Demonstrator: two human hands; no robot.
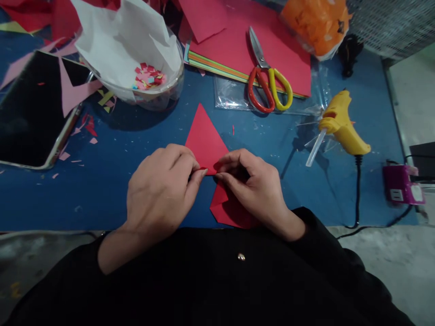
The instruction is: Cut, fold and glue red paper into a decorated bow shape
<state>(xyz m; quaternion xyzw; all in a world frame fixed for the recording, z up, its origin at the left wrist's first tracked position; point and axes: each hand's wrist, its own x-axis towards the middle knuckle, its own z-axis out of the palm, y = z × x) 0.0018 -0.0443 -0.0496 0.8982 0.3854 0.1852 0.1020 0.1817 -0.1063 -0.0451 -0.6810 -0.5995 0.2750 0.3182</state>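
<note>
A red paper triangle points away from me on the blue table, its near edge pinched between both hands. My left hand is closed, thumb and forefinger on the left end of that edge. On the right end, my right hand grips the same paper with thumb and fingertips. Beneath my right hand lies another folded red paper piece, partly hidden by the palm and wrist. Whether the two red pieces are joined I cannot tell.
Scissors rest on a stack of coloured paper. A yellow glue gun lies at the right, its cord running to a purple power adapter. A clear bowl with paper bits and a tablet are at the left.
</note>
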